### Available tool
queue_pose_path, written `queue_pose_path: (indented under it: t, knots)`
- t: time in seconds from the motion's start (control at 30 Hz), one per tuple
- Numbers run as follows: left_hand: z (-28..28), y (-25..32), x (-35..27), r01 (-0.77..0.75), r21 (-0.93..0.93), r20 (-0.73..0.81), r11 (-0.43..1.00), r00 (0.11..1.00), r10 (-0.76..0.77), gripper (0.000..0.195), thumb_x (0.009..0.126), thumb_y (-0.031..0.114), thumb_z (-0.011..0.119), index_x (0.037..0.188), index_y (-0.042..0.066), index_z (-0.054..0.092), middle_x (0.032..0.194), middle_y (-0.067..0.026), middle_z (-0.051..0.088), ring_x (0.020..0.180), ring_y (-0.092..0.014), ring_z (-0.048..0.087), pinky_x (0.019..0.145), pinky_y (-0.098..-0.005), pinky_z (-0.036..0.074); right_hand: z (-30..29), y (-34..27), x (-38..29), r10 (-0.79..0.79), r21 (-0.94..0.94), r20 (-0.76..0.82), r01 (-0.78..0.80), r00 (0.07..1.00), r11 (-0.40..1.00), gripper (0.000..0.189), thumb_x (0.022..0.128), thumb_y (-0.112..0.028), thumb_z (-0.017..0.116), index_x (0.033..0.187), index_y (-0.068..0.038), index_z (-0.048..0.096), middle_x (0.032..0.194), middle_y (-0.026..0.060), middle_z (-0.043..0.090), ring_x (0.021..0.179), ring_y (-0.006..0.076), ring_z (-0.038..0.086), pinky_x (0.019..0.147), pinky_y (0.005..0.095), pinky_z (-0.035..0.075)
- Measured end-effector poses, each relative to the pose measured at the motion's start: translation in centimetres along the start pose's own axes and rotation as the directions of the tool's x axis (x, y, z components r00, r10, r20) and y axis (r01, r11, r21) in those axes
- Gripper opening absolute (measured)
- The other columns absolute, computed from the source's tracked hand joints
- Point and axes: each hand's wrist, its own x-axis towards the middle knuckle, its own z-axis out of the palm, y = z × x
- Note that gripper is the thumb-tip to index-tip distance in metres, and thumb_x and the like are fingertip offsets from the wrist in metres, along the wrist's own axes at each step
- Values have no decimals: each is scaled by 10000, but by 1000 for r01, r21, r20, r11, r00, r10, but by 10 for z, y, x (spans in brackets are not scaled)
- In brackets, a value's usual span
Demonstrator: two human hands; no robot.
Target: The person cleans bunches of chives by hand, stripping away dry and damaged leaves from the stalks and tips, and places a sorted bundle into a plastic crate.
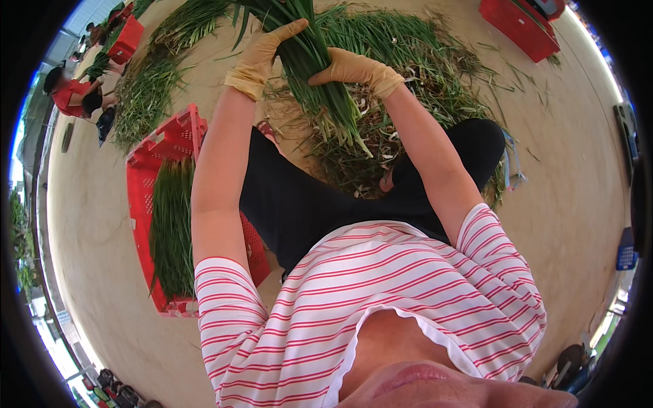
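Observation:
Both my hands wear thin yellowish gloves. My left hand grips the left side of a bunch of long green leaves, which look like garlic chives. My right hand holds the same bunch lower down, from the right. Pale stem ends point down towards my lap, while the leaf tips run out past the top of the view. Beneath and beyond the bunch lies a loose heap of the same greens, mixed with dry, brownish trimmings between my feet.
At my left stands a red plastic crate holding neatly laid greens. More greens lie farther left, near a seated person in red. Another red crate stands at the far right. A blue object sits at the right rim.

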Motion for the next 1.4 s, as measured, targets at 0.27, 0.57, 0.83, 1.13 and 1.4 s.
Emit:
queue_pose_path:
  t: [0.27,0.57,0.83,1.13,1.4]
  knots:
    - [-23,-20,-9,-5,-345,-26,939,1000,-4,393,769,135,666,1136,78,536,972,-73,605,872,-211,605,815,-337,497,6,-15,4,20,455,283,-153,959,877,545,721,-332,720,1074,42,538,948,103,619,851,158,596,773,264,488]
    - [-38,-32,-22,-10,-493,65,870,997,49,462,792,121,630,1219,69,460,1063,-129,560,1023,-284,550,842,-409,494,19,-10,25,81,471,393,-276,916,838,599,787,-512,581,1081,10,564,943,104,628,835,139,613,735,244,502]
    - [-70,-40,-14,-39,-504,-269,863,956,-113,277,780,96,628,1040,38,553,861,-102,623,776,-205,626,620,-311,531,3,-23,-31,-595,-757,40,413,803,506,433,685,-402,686,1062,-203,611,924,43,557,958,214,511,824,340,433]
    - [-42,-63,-3,22,-284,-254,959,962,-98,211,767,195,640,923,52,648,839,-56,629,697,-132,596,593,-254,517,30,-24,5,-733,-880,35,369,679,300,83,712,-212,642,783,-169,651,807,9,539,824,194,518,737,320,435]
    - [-42,-55,-9,167,-383,-235,908,933,-271,167,774,176,637,866,36,645,735,-51,639,570,-144,615,490,-277,531,7,-71,-23,-535,-67,-491,583,688,810,117,766,-138,657,834,-43,647,772,31,619,756,139,588,661,251,471]
